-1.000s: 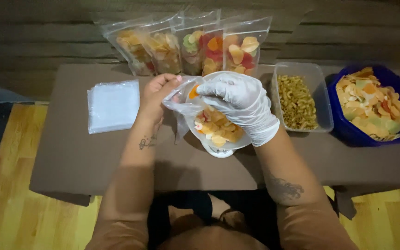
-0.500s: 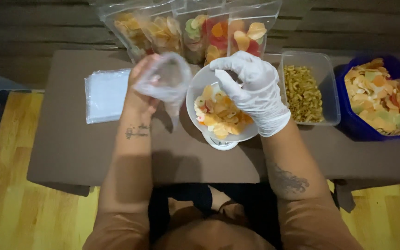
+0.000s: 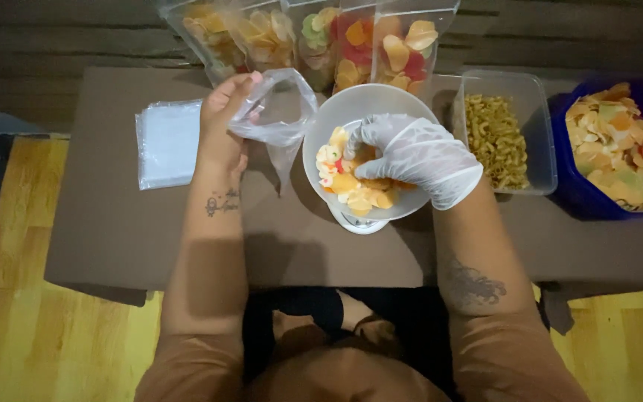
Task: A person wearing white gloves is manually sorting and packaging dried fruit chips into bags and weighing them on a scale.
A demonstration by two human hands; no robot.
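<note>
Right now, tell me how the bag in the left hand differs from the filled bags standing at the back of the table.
The bag in the left hand looks empty and limp, pinched open; the filled bags are packed with coloured crackers. The held bag is lifted off the table by the left hand; the filled ones stand upright in a row. Both are clear plastic.
</note>
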